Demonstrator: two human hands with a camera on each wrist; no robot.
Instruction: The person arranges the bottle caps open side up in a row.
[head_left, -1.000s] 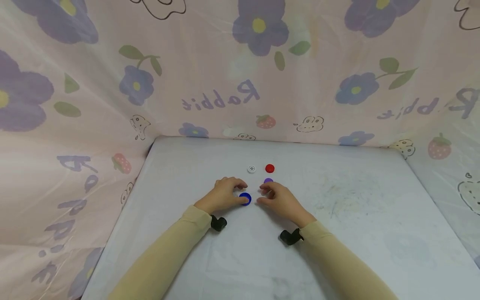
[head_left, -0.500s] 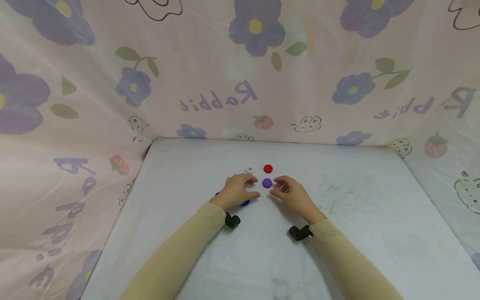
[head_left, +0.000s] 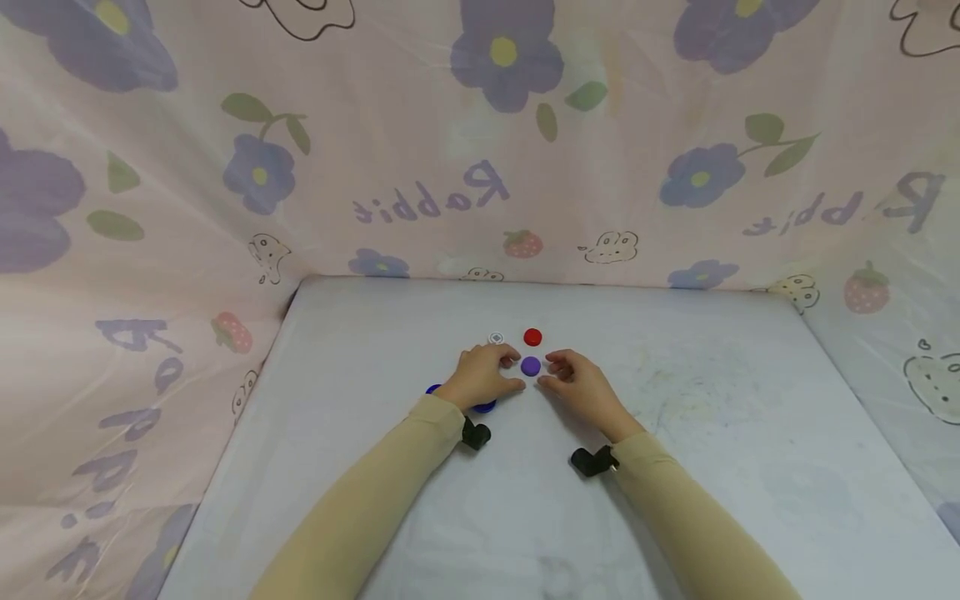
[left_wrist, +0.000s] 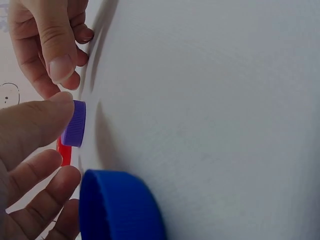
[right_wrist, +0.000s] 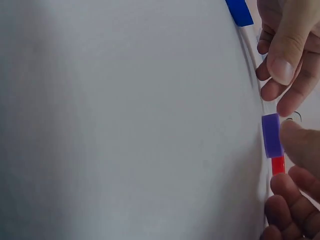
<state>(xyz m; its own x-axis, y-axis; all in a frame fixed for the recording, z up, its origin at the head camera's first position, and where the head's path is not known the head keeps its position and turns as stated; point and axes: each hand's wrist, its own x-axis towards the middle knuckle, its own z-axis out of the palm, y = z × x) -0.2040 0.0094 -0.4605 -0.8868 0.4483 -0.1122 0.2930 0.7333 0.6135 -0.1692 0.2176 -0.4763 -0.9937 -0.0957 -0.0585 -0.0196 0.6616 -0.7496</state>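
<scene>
A purple bottle cap [head_left: 531,366] lies on the white table between my two hands, its ridged side showing in the left wrist view. My left hand [head_left: 480,377] is at its left, thumb and fingers apart and bent toward it. My right hand [head_left: 588,390] faces it from the right in a similar curve. Neither hand grips the cap; whether a fingertip touches it I cannot tell. Under the left hand a blue bottle cap [head_left: 484,407] is partly hidden; the left wrist view shows a blue cap [left_wrist: 125,210] with its hollow side visible.
Behind the purple cap lies a red cap [head_left: 532,337]. A white cap [head_left: 496,338] sits left of the red one, just beyond the left hand. Another blue piece [head_left: 433,388] peeks out left of the left wrist. A flowered curtain [head_left: 420,167] surrounds the table's back and sides.
My left hand has moved right and slightly away from me, off the blue cap toward the purple one. My right hand shifted right, uncovering the purple cap, then stayed nearly in place.
</scene>
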